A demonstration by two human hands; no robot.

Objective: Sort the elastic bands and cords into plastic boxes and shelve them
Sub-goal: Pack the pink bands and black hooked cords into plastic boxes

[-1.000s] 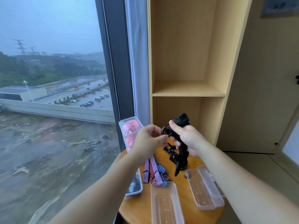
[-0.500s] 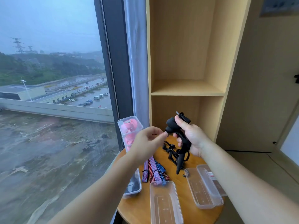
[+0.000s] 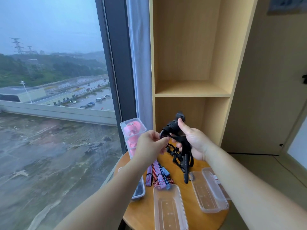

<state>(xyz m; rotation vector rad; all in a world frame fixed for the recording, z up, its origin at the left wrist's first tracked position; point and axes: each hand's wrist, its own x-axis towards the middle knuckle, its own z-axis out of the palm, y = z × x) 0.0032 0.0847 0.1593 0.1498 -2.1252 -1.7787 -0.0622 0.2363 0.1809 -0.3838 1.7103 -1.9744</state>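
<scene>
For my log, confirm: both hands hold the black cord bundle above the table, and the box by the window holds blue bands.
Wrong colour: head view shows pink bands in the box by the window. Left hand and right hand do hold the black cord bundle above the table.

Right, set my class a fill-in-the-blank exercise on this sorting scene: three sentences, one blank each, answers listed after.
1. The cords gripped by the right hand and pinched by the left hand are ___ in colour.
2. The upright clear box beside the window holds ___ items.
3. On the round table, the red and blue bands bear a ___ pattern.

Missing words: black; pink; striped.
</scene>
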